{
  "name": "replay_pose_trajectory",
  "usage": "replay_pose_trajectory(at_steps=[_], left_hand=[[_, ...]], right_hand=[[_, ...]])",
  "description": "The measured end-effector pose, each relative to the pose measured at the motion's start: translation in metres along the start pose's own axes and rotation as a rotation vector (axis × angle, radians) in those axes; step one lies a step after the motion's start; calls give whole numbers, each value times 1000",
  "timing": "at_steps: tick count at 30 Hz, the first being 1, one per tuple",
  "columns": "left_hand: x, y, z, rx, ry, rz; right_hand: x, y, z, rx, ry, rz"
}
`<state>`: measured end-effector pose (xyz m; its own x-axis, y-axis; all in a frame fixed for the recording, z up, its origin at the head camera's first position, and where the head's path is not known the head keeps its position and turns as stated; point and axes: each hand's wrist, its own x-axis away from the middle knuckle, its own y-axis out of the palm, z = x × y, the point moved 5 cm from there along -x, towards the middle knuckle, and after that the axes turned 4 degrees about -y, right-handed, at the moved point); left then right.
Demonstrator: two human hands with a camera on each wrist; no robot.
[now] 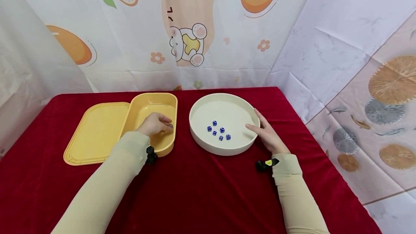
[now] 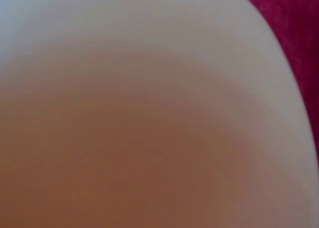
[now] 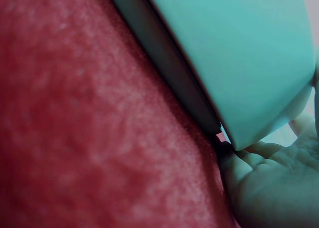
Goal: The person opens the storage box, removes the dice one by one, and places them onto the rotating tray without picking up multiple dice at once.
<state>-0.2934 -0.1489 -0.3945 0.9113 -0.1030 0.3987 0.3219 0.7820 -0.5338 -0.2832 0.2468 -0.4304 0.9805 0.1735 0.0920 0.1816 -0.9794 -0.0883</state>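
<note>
My left hand reaches into a yellow oblong box, its fingers curled and pinching a small dark die near the box's right wall. The left wrist view shows only the blurred box up close. My right hand rests with straight fingers against the right side of a round white tray. Several blue dice lie in the middle of that tray. In the right wrist view the tray's outer wall stands against my palm.
The box's yellow lid lies flat to the left, touching the box. A red cloth covers the table, whose edge runs close on the right. Printed sheets hang behind and to both sides.
</note>
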Motion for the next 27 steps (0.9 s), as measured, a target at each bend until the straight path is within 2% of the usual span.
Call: replay_pose_trajectory(at_steps=[4, 9, 27], left_hand=[[-5, 2, -6, -53, -7, -7], [-10, 4, -11, -71, 3, 2], [-6, 4, -6, -159, 14, 25]], right_hand=[[0, 1, 1, 10, -7, -5], [0, 1, 2, 8, -3, 3], [2, 0, 0, 6, 3, 2]])
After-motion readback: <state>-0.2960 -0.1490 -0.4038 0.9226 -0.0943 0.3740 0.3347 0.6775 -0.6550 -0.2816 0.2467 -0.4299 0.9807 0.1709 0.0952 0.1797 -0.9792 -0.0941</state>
